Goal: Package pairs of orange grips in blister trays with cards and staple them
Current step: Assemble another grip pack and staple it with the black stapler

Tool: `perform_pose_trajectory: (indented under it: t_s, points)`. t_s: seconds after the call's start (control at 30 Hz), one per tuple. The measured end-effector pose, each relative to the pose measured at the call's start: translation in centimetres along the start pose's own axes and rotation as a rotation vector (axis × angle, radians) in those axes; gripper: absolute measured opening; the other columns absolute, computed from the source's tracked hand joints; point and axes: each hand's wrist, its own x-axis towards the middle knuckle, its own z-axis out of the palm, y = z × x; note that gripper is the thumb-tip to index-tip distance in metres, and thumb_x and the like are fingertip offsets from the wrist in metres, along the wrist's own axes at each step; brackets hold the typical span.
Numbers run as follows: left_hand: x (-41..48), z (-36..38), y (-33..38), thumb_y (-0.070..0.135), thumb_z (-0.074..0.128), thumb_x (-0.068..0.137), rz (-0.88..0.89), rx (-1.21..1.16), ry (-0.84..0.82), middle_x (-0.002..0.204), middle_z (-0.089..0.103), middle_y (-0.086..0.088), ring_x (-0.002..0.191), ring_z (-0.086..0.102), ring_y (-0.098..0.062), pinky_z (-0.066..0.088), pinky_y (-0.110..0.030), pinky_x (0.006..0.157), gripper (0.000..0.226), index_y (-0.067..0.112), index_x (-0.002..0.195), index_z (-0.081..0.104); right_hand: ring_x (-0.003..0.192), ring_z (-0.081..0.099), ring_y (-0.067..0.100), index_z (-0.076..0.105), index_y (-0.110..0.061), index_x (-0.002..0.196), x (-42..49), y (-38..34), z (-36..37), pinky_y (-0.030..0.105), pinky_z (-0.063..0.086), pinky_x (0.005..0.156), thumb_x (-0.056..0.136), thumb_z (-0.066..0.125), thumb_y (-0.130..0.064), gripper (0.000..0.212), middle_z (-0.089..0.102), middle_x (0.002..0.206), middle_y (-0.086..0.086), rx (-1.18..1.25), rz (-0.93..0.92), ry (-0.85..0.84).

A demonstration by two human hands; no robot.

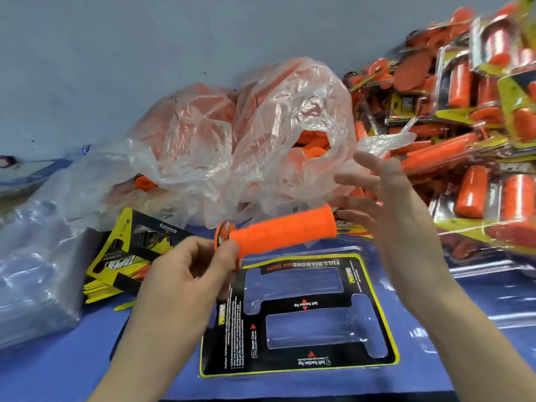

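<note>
My left hand (188, 271) pinches the flanged end of an orange grip (281, 232) and holds it level above the table. Below it lies a clear blister tray with a black and yellow card (295, 314); both of its long pockets show nothing inside. My right hand (377, 198) hovers just past the grip's far end with fingers spread, holding nothing. Behind them a crumpled clear plastic bag (246, 134) holds more orange grips.
A heap of packed grip blisters (470, 126) fills the right side. A stack of yellow and black cards (136, 256) lies left of the tray, beside a pile of clear plastic trays (34, 271). The blue table (72, 372) runs along the front.
</note>
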Motion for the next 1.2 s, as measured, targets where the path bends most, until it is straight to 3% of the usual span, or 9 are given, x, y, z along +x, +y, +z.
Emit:
perform_pose_trajectory:
  t_s: [0.07, 0.13, 0.2, 0.3, 0.57, 0.8, 0.97, 1.07, 1.2]
  points:
    - [-0.1, 0.0, -1.0, 0.057, 0.061, 0.077, -0.087, 0.038, -0.082, 0.065, 0.07, 0.001, 0.052, 0.063, -0.011, 0.047, -0.024, 0.054, 0.031, 0.027, 0.074, 0.07, 0.092, 0.066, 0.006, 0.062, -0.03, 0.118, 0.0, 0.8, -1.5, 0.012, 0.047, 0.074, 0.1, 0.049, -0.04, 0.024, 0.069, 0.104, -0.012, -0.49, -0.142, 0.091]
    - [-0.2, 0.3, -1.9, 0.042, 0.065, 0.087, -0.125, 0.119, -0.12, 0.063, 0.069, 0.001, 0.048, 0.061, -0.009, 0.046, -0.023, 0.055, 0.03, 0.019, 0.068, 0.068, 0.091, 0.064, 0.01, 0.065, -0.024, 0.114, -0.2, 1.9, -2.1, 0.024, 0.049, 0.08, 0.098, 0.053, -0.025, 0.02, 0.067, 0.103, -0.009, -0.929, -0.244, 0.053]
    - [-0.4, 0.8, -2.3, 0.038, 0.063, 0.089, -0.139, 0.174, -0.138, 0.063, 0.069, 0.002, 0.046, 0.06, -0.008, 0.044, -0.023, 0.054, 0.029, 0.018, 0.068, 0.067, 0.09, 0.063, 0.02, 0.067, -0.023, 0.11, -0.5, 2.6, -2.0, 0.041, 0.048, 0.082, 0.096, 0.052, -0.022, 0.02, 0.067, 0.101, -0.006, -1.124, -0.249, -0.066]
    - [-0.3, 1.5, -2.6, 0.034, 0.065, 0.089, -0.147, 0.171, -0.127, 0.06, 0.068, 0.003, 0.043, 0.057, -0.005, 0.041, -0.012, 0.046, 0.027, 0.017, 0.068, 0.067, 0.089, 0.062, 0.022, 0.068, -0.025, 0.11, -0.8, 3.1, -1.8, 0.038, 0.043, 0.081, 0.096, 0.05, -0.024, 0.023, 0.067, 0.098, -0.007, -1.26, -0.246, -0.204]
    - [-0.5, 2.8, -3.5, 0.046, 0.062, 0.086, -0.151, 0.293, -0.116, 0.061, 0.067, 0.006, 0.047, 0.054, -0.008, 0.049, -0.034, 0.059, 0.032, 0.021, 0.067, 0.065, 0.093, 0.064, 0.022, 0.069, -0.027, 0.11, -1.0, 4.6, -1.9, 0.039, 0.045, 0.086, 0.096, 0.054, -0.025, 0.02, 0.068, 0.101, -0.007, -1.418, -0.197, -0.288]
    - [-0.7, 3.2, -3.7, 0.061, 0.051, 0.084, -0.122, 0.457, -0.137, 0.068, 0.06, 0.029, 0.061, 0.055, 0.0, 0.038, -0.022, 0.05, 0.042, 0.025, 0.064, 0.059, 0.102, 0.062, 0.015, 0.062, -0.036, 0.114, -0.9, 5.2, -2.3, 0.034, 0.037, 0.095, 0.1, 0.044, -0.033, 0.023, 0.067, 0.11, -0.014, -1.463, -0.169, -0.319]
    - [-1.0, 3.6, -3.7, 0.078, 0.035, 0.08, -0.074, 0.659, -0.135, 0.068, 0.059, 0.006, 0.073, 0.06, -0.01, 0.049, -0.035, 0.067, 0.048, 0.032, 0.081, 0.048, 0.102, 0.062, 0.014, 0.062, -0.036, 0.115, -1.0, 4.9, -2.1, 0.033, 0.037, 0.095, 0.1, 0.044, -0.033, 0.024, 0.067, 0.109, -0.015, -1.457, -0.145, -0.321]
    - [-0.5, 2.1, -3.1, 0.085, 0.028, 0.076, -0.035, 0.616, -0.091, 0.065, 0.059, 0.008, 0.067, 0.059, -0.004, 0.041, -0.03, 0.056, 0.051, 0.039, 0.087, 0.047, 0.101, 0.062, 0.016, 0.065, -0.033, 0.115, -0.9, 4.5, -2.0, 0.034, 0.039, 0.092, 0.099, 0.048, -0.03, 0.023, 0.067, 0.106, -0.013, -1.427, -0.136, -0.304]
    - [5.0, -2.4, -3.2, 0.051, 0.044, 0.094, 0.069, 0.644, 0.124, 0.075, 0.066, 0.009, 0.072, 0.061, -0.016, 0.046, -0.035, 0.061, 0.029, 0.03, 0.088, 0.062, 0.095, 0.06, 0.017, 0.065, -0.032, 0.111, 0.1, 3.6, -1.5, 0.035, 0.042, 0.087, 0.098, 0.046, -0.031, 0.022, 0.065, 0.104, -0.013, -1.378, -0.145, -0.29]
